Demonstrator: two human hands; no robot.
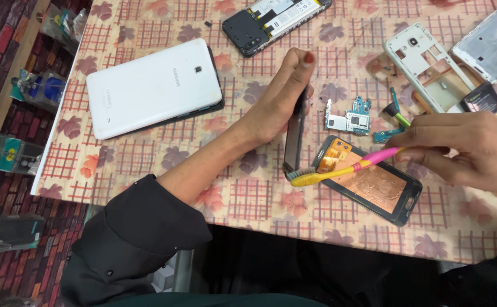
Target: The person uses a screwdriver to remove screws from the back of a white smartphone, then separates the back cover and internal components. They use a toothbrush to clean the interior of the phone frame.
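Near the table edge (163, 200), the left hand (279, 96) is gripping a phone (294, 136) upright; the right hand (464, 148) is pinching a toothbrush (345, 169) against it.

The right hand (476, 149) runs off the right edge; beyond it, a silver cover (496, 40) is cut by the top corner.

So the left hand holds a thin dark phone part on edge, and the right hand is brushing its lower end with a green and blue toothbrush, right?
Not quite: the head view shows a yellow and pink toothbrush, not green and blue. The rest holds: the left hand holds the thin dark phone part on edge, and the right hand puts the bristles at its lower end.
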